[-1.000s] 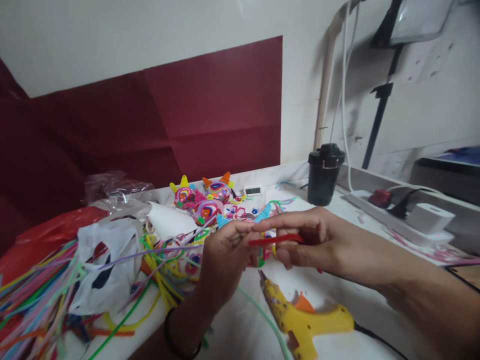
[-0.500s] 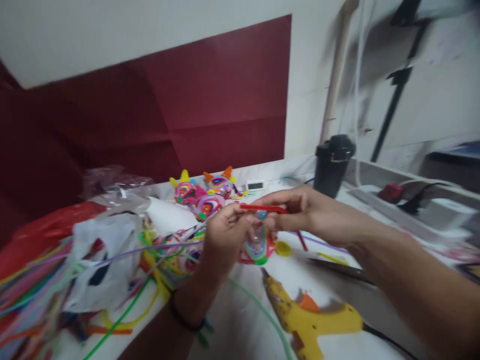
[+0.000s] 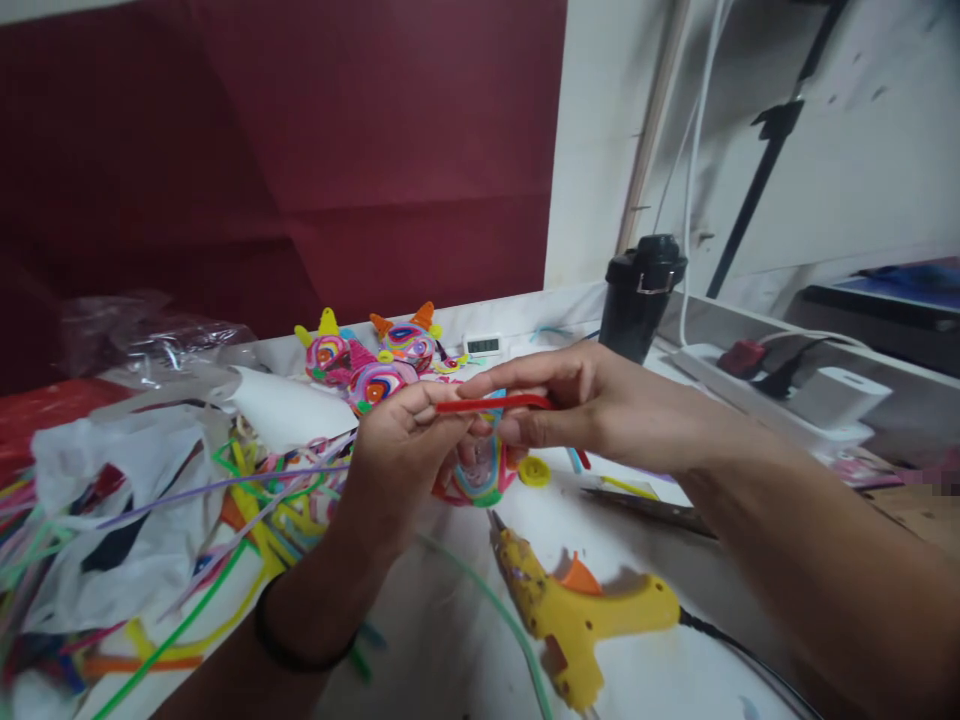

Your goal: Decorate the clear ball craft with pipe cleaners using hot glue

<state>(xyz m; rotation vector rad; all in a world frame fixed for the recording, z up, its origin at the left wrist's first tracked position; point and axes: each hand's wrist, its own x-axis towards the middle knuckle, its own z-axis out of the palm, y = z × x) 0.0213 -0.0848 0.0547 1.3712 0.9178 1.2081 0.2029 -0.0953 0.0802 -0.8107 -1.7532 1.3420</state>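
Observation:
A red pipe cleaner [image 3: 491, 404] stretches level between my two hands at the middle of the view. My left hand [image 3: 409, 435] pinches its left end between thumb and fingers. My right hand [image 3: 581, 400] has thumb and fingers closed on the right part, where the stem curves down. Behind and below the fingers lies a craft piece of coiled coloured pipe cleaners [image 3: 484, 485], partly covered by my hands. Just right of it is a small yellow coiled disc [image 3: 534, 472]. A yellow glue gun [image 3: 555, 605] lies nearer me, its nozzle toward the craft piece.
Finished-looking coiled animal faces [image 3: 390, 375] sit at the back beside a small digital display [image 3: 483, 346]. Loose pipe cleaners [image 3: 292, 510] and a white bag [image 3: 142, 500] crowd the left. Scissors [image 3: 652, 510], a black cup [image 3: 641, 300] and a power strip [image 3: 795, 405] are on the right.
The view has shifted, so the table things appear further left and higher. Both hands still hold the red pipe cleaner; its hanging end shows less below my right hand.

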